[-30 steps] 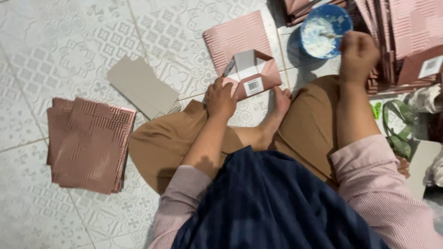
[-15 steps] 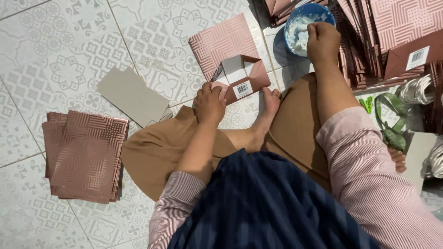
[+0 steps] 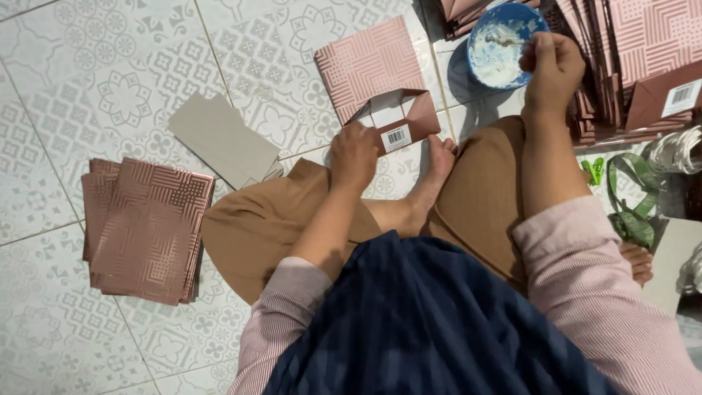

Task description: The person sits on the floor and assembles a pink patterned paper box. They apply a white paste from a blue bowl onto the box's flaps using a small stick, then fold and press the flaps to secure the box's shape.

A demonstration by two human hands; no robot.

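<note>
A pink patterned paper bag (image 3: 369,69) lies flat on the tiled floor in front of my crossed legs. Its bottom end (image 3: 409,117) is folded open, showing white inside and a barcode sticker. My left hand (image 3: 355,153) grips that folded bottom at its near-left corner. My right hand (image 3: 553,69) is at the right rim of a blue bowl (image 3: 493,55) of white paste, fingers bunched together. What they pinch, if anything, is hidden.
A stack of flat pink bags (image 3: 146,230) lies at the left, with grey card pieces (image 3: 219,139) beside it. More pink bags (image 3: 643,51) stand stacked at the top right. Green scissors-like handles (image 3: 629,205) and white cords (image 3: 673,150) lie at the right.
My right hand has stayed over the blue bowl, shifting slightly at its rim. My left hand has kept hold of the bag's folded bottom. The view has drifted.
</note>
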